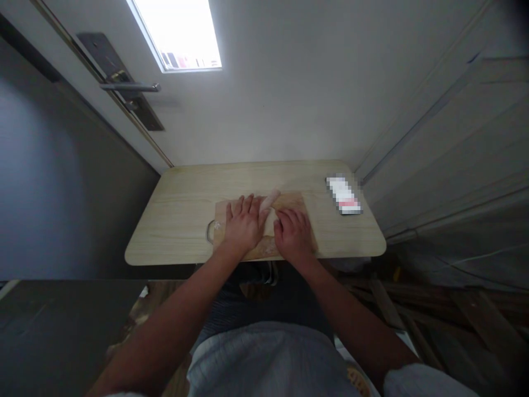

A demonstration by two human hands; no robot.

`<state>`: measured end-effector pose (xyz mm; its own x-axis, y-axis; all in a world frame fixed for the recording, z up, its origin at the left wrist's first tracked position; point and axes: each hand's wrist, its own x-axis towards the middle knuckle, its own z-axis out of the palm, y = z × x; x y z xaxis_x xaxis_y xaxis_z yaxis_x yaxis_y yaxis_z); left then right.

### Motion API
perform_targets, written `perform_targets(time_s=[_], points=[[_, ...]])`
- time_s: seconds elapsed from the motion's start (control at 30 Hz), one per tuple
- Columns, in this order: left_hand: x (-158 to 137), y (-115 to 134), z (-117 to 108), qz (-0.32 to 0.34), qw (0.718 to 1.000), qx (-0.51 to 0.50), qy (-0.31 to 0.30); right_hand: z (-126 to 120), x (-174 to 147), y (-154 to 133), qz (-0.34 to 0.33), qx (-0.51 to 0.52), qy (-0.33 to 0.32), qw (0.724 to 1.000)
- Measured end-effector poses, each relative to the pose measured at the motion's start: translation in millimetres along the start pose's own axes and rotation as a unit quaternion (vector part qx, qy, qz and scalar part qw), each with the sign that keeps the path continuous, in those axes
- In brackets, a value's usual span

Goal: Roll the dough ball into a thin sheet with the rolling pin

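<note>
A wooden cutting board (264, 251) with flour smears and a metal ring handle lies near the front edge of the table. My left hand (243, 223) presses flat over its left part, fingers stretched out and spread. From beside its thumb a pale rolling pin (270, 199) slants up to the right; the rest of it is hidden under the hand. Between both hands shows a thin pale piece of dough (269, 225), largely covered. My right hand (292, 230) has its fingers curled at the dough's right edge, apparently pinching it.
The light wood table (173, 215) has rounded corners and stands against a white door with a metal handle (130, 87) and a bright window. A phone (344, 194), blurred out, lies at the table's right. Wooden planks (413, 309) are on the floor at right.
</note>
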<state>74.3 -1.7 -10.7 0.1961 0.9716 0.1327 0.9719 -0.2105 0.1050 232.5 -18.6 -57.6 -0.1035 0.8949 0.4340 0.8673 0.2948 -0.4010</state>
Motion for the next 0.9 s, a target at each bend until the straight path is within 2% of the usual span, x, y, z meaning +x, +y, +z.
perform_targets(time_s=[0.1, 0.23, 0.33, 0.4, 0.57, 0.67, 0.9], points=[[6, -8, 0, 0.007, 1.000, -0.009, -0.013, -2, 0, -1, 0.003, -0.003, -0.006, 1.000], [27, -34, 3, 0.014, 0.998, -0.013, -0.053, -3, 0, -4, 0.010, -0.015, -0.011, 1.000], [37, -45, 5, -0.016, 0.997, -0.016, -0.077, -4, 0, -4, 0.010, -0.019, -0.013, 1.000], [36, -42, 5, -0.025, 0.997, -0.016, -0.076, -4, 0, -4, 0.009, -0.018, -0.014, 1.000], [8, -11, 1, 0.040, 0.999, -0.018, -0.026, -1, 0, -2, 0.015, -0.015, -0.003, 1.000], [1, -5, 2, 0.042, 0.999, -0.027, -0.015, 1, 0, -1, 0.012, -0.016, -0.002, 1.000], [41, -50, 10, -0.009, 0.998, -0.013, -0.065, 0, -1, -1, 0.001, -0.019, 0.002, 1.000]])
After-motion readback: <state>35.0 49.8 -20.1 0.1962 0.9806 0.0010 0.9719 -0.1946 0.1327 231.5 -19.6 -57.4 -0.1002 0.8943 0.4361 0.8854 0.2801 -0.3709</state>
